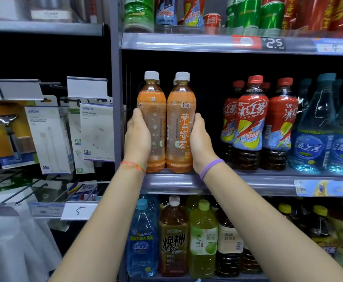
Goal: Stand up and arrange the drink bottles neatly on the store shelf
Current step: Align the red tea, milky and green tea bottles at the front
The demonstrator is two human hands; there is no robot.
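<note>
On the middle shelf (248,181), at its left end, two orange tea bottles stand upright side by side, touching, right at the front edge. Both carry white caps. The left orange bottle (154,127) shows a pale flower pattern on its label; the right orange bottle (181,127) faces forward with large white characters down an orange band. More white caps peek out just behind them.

Both hands are up from below, one on each flank. The left hand (138,137) presses against the outer side of the left orange bottle, fingers wrapped round its far side and out of sight, thumb edge lying up along the label. The right hand (200,139) mirrors it on the outer side of the right orange bottle, fingers likewise curled behind. A red-and-green string bracelet (132,165) sits on the left wrist, a purple band (210,166) on the right.

Further right on the same shelf, well apart from the pair, stand red iced tea bottles (252,123) with red caps, then blue water bottles (317,127) beyond them. Above, a price strip (274,43) reads 2.5 under green and red drinks. Below, the lower shelf holds a blue bottle, a brown one and a green one in a row. Off to the left, boxed chargers (97,131) hang on hooks.
</note>
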